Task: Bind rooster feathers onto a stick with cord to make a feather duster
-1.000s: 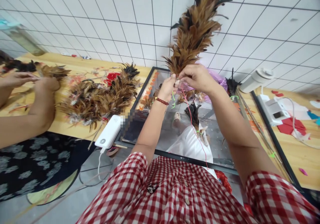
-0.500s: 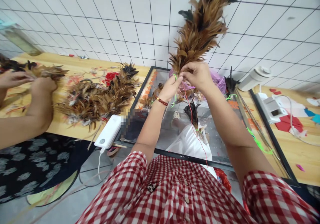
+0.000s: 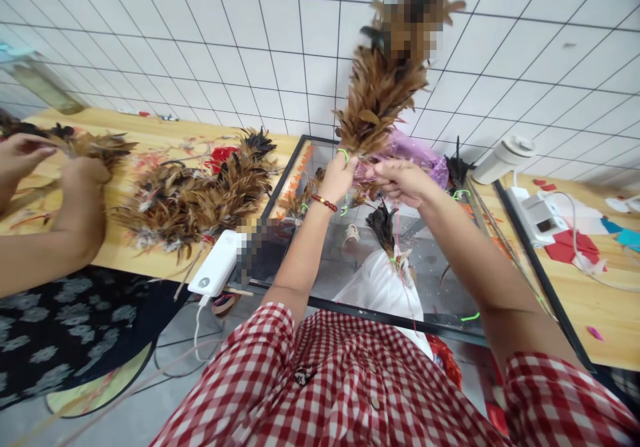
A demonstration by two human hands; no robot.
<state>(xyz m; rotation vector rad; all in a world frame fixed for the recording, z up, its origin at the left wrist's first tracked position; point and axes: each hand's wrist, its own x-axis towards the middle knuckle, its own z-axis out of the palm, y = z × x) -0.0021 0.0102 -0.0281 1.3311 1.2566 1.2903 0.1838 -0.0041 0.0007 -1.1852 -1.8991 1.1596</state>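
My left hand (image 3: 339, 177) is closed round the lower end of a long brown and black feather bundle (image 3: 377, 97), which leans up and to the right against the tiled wall. Green string hangs by the fingers. To its right, my right hand (image 3: 403, 179) is closed in a pinch; a red string (image 3: 404, 277) runs down from beneath it over the glass. What lies between the pinched fingers is too small to make out. A small black feather tuft (image 3: 383, 227) lies below the hands on the black-framed glass panel (image 3: 320, 304).
On the left are a pile of brown feathers (image 3: 185, 200), a white power bank (image 3: 219, 264) and another person's hands (image 3: 83, 167) at feathers. A white bottle (image 3: 505, 157), a power strip (image 3: 533, 214) and red scraps (image 3: 570, 246) are on the right.
My right hand has moved right and down, away from my left hand. The feather bundle has shifted slightly left and down, still in my left hand.
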